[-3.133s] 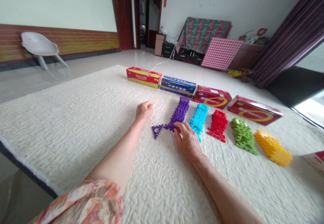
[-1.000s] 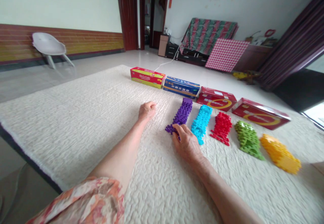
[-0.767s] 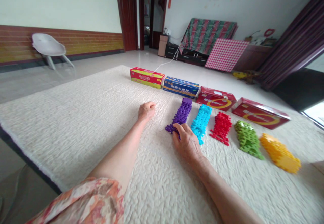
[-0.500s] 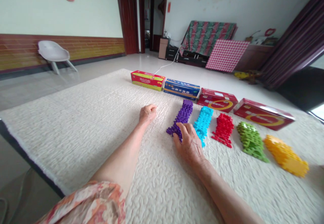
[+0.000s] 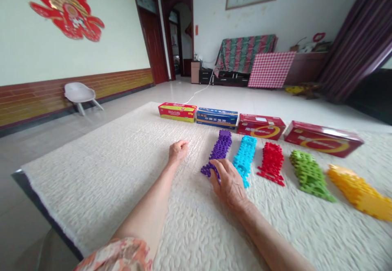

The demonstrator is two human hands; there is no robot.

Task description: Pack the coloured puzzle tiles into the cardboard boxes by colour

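My right hand (image 5: 228, 181) has its thumb and fingers around a purple piece at the near end of the purple row (image 5: 221, 146). To the left, my left hand (image 5: 178, 151) rests closed on the cream quilted cover (image 5: 116, 156); whether its fingers hold anything is hidden. Right of the purple row lie rows of interlocking plastic pieces: light blue (image 5: 245, 154), red (image 5: 272, 160), green (image 5: 309, 175) and yellow (image 5: 358, 189).
Behind the rows stand a red-and-yellow box (image 5: 177, 112), a blue box (image 5: 217, 118), a dark red box (image 5: 260, 126) and a longer dark red box (image 5: 323, 139). A pale chair (image 5: 80, 94) stands on the floor at left.
The head view has tilted up, showing more wall. A purple piece between my right thumb and fingers now looks slightly raised. My left hand stays in about the same place.
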